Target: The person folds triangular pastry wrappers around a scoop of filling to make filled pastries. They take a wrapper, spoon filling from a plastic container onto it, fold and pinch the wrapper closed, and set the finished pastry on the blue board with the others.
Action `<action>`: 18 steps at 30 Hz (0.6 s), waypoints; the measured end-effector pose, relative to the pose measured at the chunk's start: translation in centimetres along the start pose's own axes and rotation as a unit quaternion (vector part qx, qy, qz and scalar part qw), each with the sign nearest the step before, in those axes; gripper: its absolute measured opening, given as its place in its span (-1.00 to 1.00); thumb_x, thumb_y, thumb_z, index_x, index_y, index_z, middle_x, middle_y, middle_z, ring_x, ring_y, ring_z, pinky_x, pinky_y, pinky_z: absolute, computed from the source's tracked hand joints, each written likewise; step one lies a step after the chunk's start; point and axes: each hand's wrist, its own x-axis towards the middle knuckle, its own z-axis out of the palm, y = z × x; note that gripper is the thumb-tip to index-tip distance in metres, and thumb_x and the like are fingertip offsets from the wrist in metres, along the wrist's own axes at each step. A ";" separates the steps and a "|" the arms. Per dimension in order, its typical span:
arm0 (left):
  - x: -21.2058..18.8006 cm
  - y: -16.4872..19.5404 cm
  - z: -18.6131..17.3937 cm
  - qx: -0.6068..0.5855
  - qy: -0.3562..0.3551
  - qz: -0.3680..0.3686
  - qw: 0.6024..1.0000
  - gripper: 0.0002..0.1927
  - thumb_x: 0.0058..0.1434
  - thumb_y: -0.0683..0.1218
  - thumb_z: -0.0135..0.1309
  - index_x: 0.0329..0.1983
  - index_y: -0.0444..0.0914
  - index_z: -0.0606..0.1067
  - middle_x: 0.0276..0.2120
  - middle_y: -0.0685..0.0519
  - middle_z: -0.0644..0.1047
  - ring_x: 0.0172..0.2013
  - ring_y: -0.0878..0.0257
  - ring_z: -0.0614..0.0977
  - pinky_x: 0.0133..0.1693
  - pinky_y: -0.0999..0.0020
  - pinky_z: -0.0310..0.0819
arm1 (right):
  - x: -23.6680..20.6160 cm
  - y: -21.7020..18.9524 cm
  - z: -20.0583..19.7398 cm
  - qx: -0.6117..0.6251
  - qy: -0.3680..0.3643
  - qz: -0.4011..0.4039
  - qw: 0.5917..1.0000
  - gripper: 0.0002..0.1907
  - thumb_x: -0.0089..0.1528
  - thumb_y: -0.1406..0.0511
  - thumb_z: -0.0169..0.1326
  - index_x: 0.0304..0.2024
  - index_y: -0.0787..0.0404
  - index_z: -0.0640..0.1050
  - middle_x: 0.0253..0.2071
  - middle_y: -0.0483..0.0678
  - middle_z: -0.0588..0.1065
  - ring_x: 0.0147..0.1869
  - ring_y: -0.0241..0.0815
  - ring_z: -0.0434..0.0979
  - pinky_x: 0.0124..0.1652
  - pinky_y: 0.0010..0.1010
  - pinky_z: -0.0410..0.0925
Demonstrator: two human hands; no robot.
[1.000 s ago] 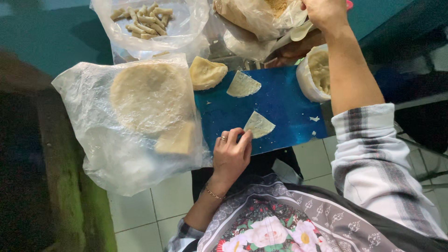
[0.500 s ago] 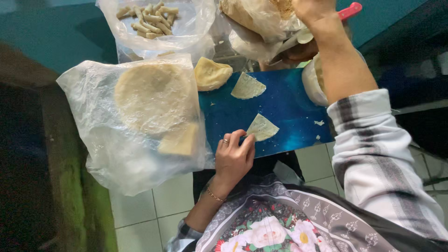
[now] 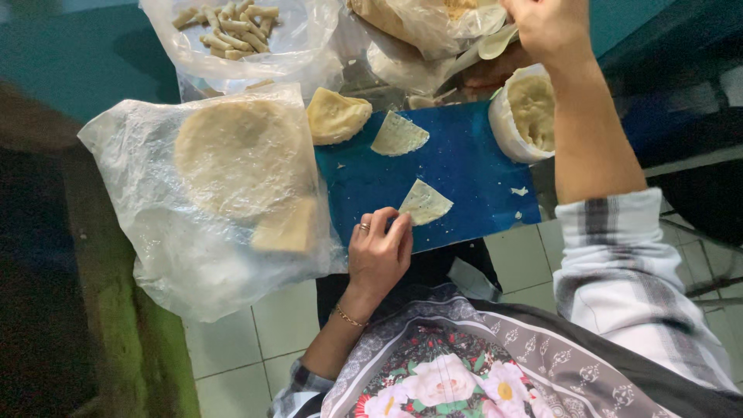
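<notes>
My left hand [image 3: 379, 255] rests on the near edge of a blue board [image 3: 464, 166], with its fingertips touching a pale triangular wrapper piece [image 3: 424, 203]. A second triangular piece [image 3: 398, 135] lies farther back on the board. At the top of the view, my right hand [image 3: 549, 27] is closed around a pale spoon [image 3: 495, 42]. It hovers over a plastic-lined bowl of yellowish filling [image 3: 534, 108] and next to a crumpled bag [image 3: 433, 23].
A round stack of wrappers [image 3: 236, 155] lies on a clear plastic bag at the left, with a cut wedge [image 3: 288, 228] beside it. A folded wrapper stack [image 3: 334, 114] sits at the board's corner. A bag of rolled pieces [image 3: 232, 27] is behind. Tiled floor lies below.
My right hand has stayed up by the bags and shifted slightly with the spoon. My left hand has kept its fingertips on the near triangular piece.
</notes>
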 end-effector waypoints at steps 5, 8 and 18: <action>0.4 0.4 0.1 -0.042 0.018 -0.030 0.999 -0.85 0.22 -0.21 0.22 -0.15 -0.24 0.57 -0.19 0.00 0.52 -0.23 0.06 0.55 -0.22 0.19 0.44 | -11.4 -8.2 0.7 -0.044 -0.055 -0.024 0.997 -0.87 0.39 0.41 0.15 -0.04 0.27 0.66 -0.20 -0.09 0.63 -0.15 -0.36 0.60 -0.14 -0.47 0.43; 0.7 0.8 0.2 -0.075 0.029 -0.051 0.995 -0.83 0.21 -0.24 0.21 -0.12 -0.25 0.57 -0.17 -0.03 0.51 -0.20 0.05 0.56 -0.19 0.20 0.47 | -16.4 -10.5 2.4 -0.019 -0.098 0.055 0.993 -0.88 0.31 0.38 0.17 -0.11 0.25 0.66 -0.26 -0.04 0.62 -0.25 -0.27 0.57 -0.25 -0.42 0.42; 1.2 1.3 1.2 0.030 0.003 0.033 0.999 -0.56 0.12 -0.25 0.23 0.10 -0.15 0.57 0.01 -0.06 0.47 -0.12 0.04 0.56 -0.17 0.19 0.43 | -21.8 -9.6 4.5 -0.140 -0.106 -0.161 0.971 -0.76 0.21 0.46 0.15 -0.08 0.16 0.62 -0.30 -0.03 0.51 -0.18 -0.01 0.55 -0.23 -0.23 0.43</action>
